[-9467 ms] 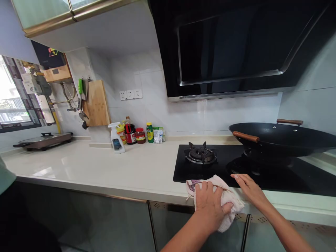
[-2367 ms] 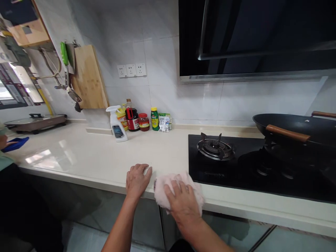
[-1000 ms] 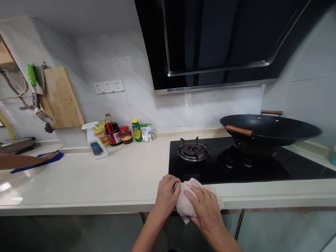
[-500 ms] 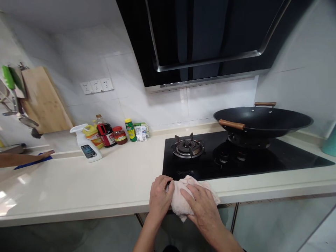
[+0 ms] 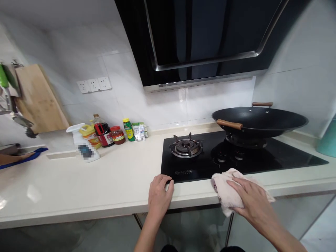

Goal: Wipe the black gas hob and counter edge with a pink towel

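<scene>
Looks to be a kitchen, most likely in a home (judging by the modest, two-burner layout). Shows as much through a black gas hob (image 5: 199, 163) set into a pale counter (image 5: 126, 182), with a wide wok (image 5: 262, 121) on the right burner (image 5: 245, 141) and a dark range hood (image 5: 204, 38) overhead. Has a wooden cutting board (image 5: 40, 101) and metal utensils (image 5: 22, 120) by the wall (image 5: 78, 59) at far left, a sauce bottle (image 5: 105, 135), a red-lidded jar (image 5: 118, 136) and a green bottle (image 5: 128, 130) standing along the back, and cabinet doors (image 5: 198, 225) beneath.

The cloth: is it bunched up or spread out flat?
Bunched up: the cloth lies in folds under the right hand, part of it hanging over the front of the counter.
</scene>
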`<state>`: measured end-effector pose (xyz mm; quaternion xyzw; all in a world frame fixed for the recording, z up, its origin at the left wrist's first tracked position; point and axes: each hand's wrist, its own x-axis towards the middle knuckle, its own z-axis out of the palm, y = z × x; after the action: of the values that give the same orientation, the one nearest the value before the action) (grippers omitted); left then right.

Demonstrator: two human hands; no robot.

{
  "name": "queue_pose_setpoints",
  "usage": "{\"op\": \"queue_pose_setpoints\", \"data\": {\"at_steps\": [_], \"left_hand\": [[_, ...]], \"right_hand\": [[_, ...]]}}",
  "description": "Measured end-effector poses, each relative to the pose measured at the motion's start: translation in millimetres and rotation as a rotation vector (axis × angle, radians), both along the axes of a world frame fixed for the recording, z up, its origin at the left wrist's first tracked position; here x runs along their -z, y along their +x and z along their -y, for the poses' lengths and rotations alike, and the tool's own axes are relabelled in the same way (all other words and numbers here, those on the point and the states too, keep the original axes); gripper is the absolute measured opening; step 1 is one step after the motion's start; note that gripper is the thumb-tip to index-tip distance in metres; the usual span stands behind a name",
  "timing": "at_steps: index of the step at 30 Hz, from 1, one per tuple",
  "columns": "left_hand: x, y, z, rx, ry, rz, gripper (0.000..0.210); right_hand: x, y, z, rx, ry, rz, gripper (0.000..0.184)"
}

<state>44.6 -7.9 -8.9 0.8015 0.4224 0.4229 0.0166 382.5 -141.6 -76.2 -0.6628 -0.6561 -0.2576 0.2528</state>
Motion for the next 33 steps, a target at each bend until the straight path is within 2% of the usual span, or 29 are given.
{"op": "queue_pose_setpoints", "data": {"at_steps": [2, 5, 11, 13, 15, 18, 20, 23, 29, 33], "left_hand": [[1.9, 1, -2, -0.041, 0.019, -0.006, 0.016], [4.9, 3, -6, -0.098, 0.059, -0.014, 0.016], [4.7, -1, -10, -0.1, 0.063, -0.015, 0.019], [3.9, -4, -11, -0.088, 0.047, 0.016, 0.023], [3.8, -7, -12, -0.078, 0.043, 0.038, 0.025], [4.7, -9, -12, -0.067, 0.06, 0.011, 0.022], [5.7, -8, -12, -0.065, 0.084, -0.026, 0.019], [6.7, -6, -11, -0.08, 0.117, -0.074, 0.017], [7.1, -3, -10, -0.121, 0.142, -0.122, 0.016], [7.6, -2, -9, -0.129, 0.161, -0.13, 0.014]], "right_hand": [[-4.8, -16, -1, 0.042, -0.019, 0.006, 0.065], [-13.0, -63, -13, 0.044, -0.05, -0.026, 0.068], [-25.7, -175, -53, -0.146, -0.139, -0.092, 0.08], [-26.5, -195, -60, -0.2, -0.127, -0.11, 0.08], [-25.4, -199, -60, -0.254, -0.085, -0.128, 0.082], [-21.0, -180, -50, -0.336, 0.003, -0.131, 0.084], [-16.6, -158, -40, -0.338, 0.043, -0.145, 0.082], [-8.3, -116, -27, -0.27, 0.056, -0.164, 0.076], [1.9, -18, -5, -0.149, -0.016, -0.109, 0.062], [2.9, 24, 6, -0.108, -0.041, -0.128, 0.06]]}}
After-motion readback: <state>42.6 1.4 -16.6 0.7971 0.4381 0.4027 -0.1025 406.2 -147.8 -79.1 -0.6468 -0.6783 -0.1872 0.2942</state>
